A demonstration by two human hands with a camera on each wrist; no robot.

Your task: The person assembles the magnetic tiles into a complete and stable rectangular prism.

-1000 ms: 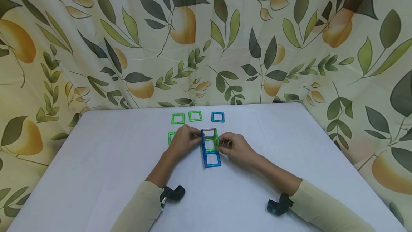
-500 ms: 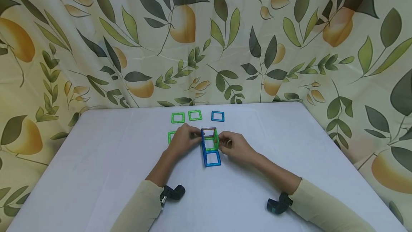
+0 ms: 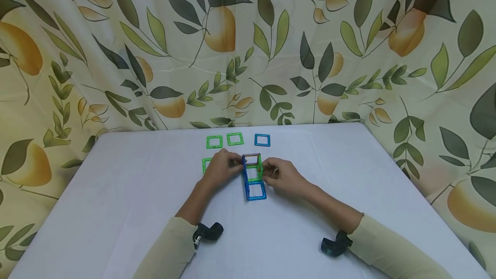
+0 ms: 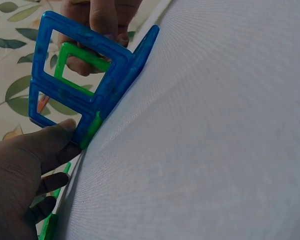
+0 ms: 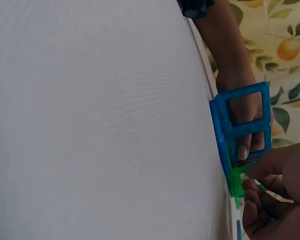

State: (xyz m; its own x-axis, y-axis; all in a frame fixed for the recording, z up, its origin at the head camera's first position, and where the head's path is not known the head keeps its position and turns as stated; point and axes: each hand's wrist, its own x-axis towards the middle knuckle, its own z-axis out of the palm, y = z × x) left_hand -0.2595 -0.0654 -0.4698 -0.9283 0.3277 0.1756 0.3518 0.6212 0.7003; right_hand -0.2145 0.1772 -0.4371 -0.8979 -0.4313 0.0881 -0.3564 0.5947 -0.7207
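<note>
A small structure of blue and green squares [image 3: 255, 181] stands on the counter [image 3: 271, 244], between the hands. The left hand [image 3: 222, 169] pinches its blue wall [image 3: 245, 181]; the right hand [image 3: 286, 176] pinches the upright green square [image 3: 261, 167] opposite. Uneven squeezing could push that green square off its edge or fold the blue wall inward, and letting go while a joint is loose might topple either. Beyond lie two loose green squares [image 3: 234, 134] and a blue one [image 3: 256, 140]; another green square [image 3: 204, 166] is partly hidden by the left hand.
</note>
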